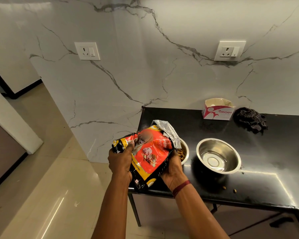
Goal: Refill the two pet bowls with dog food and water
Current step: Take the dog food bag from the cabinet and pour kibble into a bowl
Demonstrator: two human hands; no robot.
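Hands (120,161) (173,169) tilt food bag (148,152) over seemingly kibble-filled bowl (184,150).

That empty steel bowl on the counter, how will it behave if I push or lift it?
The empty bowl will probably slide easily: smooth steel on a glossy black counter. It looks thin-walled, so likely light. Its wide rim and flat base suggest it won't tip readily, though the sloped, shiny sides may be slippery to pinch.

Food bowl mostly hidden behind the dog food bag

The dog food bag (148,152) covers most of the left bowl (184,151); only its right rim and some kibble show. The bag's dog picture is blurred.
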